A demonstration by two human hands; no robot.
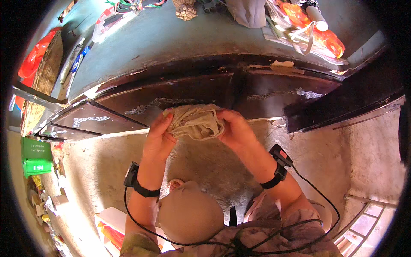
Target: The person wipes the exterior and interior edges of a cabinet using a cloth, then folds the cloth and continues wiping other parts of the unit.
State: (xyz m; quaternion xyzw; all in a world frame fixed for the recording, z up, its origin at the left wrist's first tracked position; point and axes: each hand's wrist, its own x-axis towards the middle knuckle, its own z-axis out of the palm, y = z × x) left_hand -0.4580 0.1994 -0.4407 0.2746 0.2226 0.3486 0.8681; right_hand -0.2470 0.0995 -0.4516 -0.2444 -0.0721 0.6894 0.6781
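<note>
A crumpled beige cloth [197, 123], folded over itself, is held up before the dark wooden cabinet front. My left hand [162, 131] grips its left edge, with the thumb on top. On the other side my right hand [232, 125] pinches the cloth's right edge between thumb and fingers. Both wrists carry black straps with small black devices and cables.
Behind the cloth stands a dark cabinet [263, 93] with a worn blue-grey top [192, 38]. A bundle of sticks [186, 11], an orange plastic bag [330, 40] and tubes [75, 61] lie on it. A green bin [37, 157] is at far left; a ladder-like frame [366, 221] is lower right.
</note>
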